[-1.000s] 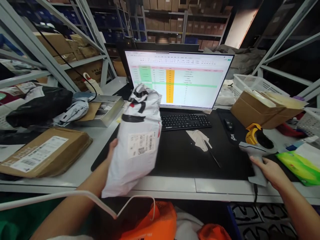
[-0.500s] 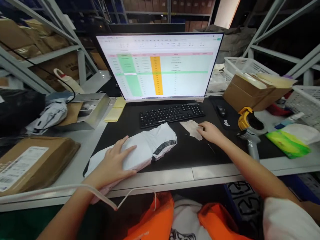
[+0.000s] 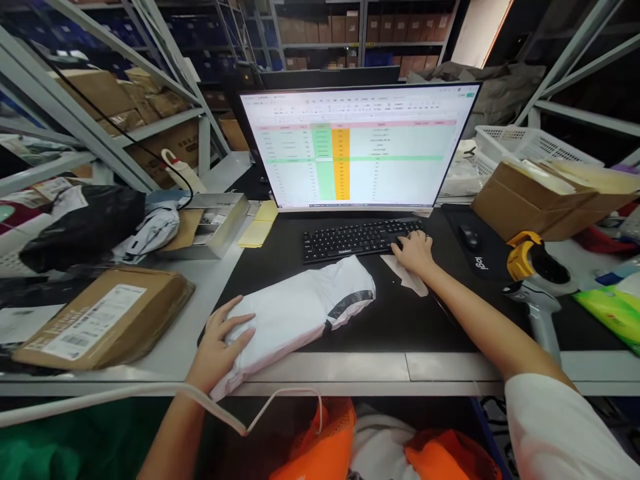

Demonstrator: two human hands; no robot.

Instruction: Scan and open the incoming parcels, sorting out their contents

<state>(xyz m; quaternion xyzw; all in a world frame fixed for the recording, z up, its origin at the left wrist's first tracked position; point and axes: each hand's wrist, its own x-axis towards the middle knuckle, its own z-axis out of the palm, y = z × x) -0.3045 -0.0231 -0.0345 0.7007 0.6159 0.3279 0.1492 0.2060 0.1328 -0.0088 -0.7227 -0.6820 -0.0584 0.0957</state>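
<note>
My left hand [image 3: 223, 343] lies with fingers spread on the near left end of a white mailer bag [image 3: 295, 300], which rests on a black desk mat. My right hand [image 3: 414, 253] is on the right part of a black keyboard [image 3: 357, 240], fingers stretched over its keys. Under and just below that hand lies a crumpled piece of pale paper [image 3: 407, 277], partly covered by the wrist. Behind the keyboard stands a monitor [image 3: 390, 167] with a spreadsheet that has green and orange columns.
Left are a taped cardboard parcel [image 3: 110, 320], an open grey box [image 3: 220, 230] and yellow notes [image 3: 259, 225]. Right are a mouse [image 3: 469, 236], a tape dispenser [image 3: 535, 260], a barcode scanner [image 3: 537, 307] and a carton [image 3: 530, 197]. A white cable [image 3: 200, 393] crosses the front.
My right hand has left the pale paper and moved up onto the keyboard. My left hand has slid toward the mailer bag's left end. The selected spreadsheet cell and green column have shifted right.
</note>
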